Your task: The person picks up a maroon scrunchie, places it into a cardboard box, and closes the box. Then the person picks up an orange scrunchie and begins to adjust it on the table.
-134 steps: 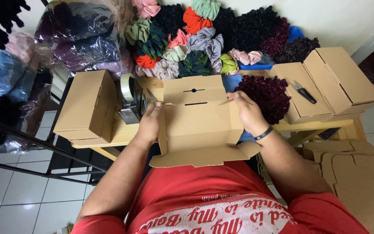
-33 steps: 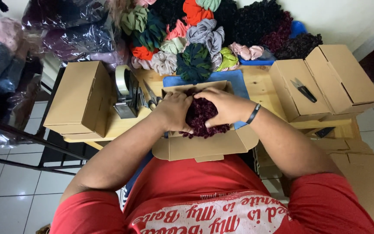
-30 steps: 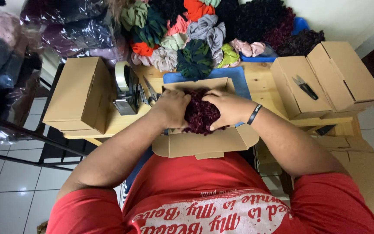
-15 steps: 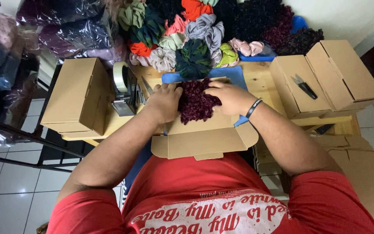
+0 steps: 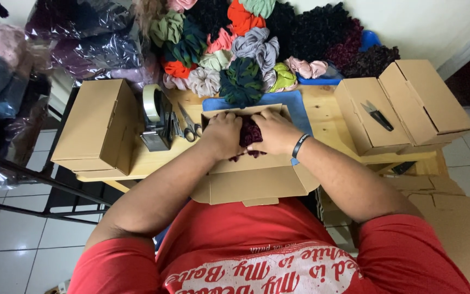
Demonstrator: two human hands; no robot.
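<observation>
Head view: the dark red scrunchies (image 5: 250, 132) now sit lower in the open cardboard box (image 5: 257, 174), in the middle of the frame.
Half a second ago the fluffy bunch stood higher, between the hands. Now the left hand (image 5: 223, 133) and the right hand (image 5: 276, 132) are close together and press down on it, so most of it is hidden and looks almost packed. Left of the box lie scissors (image 5: 190, 126) and a tape dispenser (image 5: 155, 120). More scrunchies (image 5: 235, 54) are piled along the top.
</observation>
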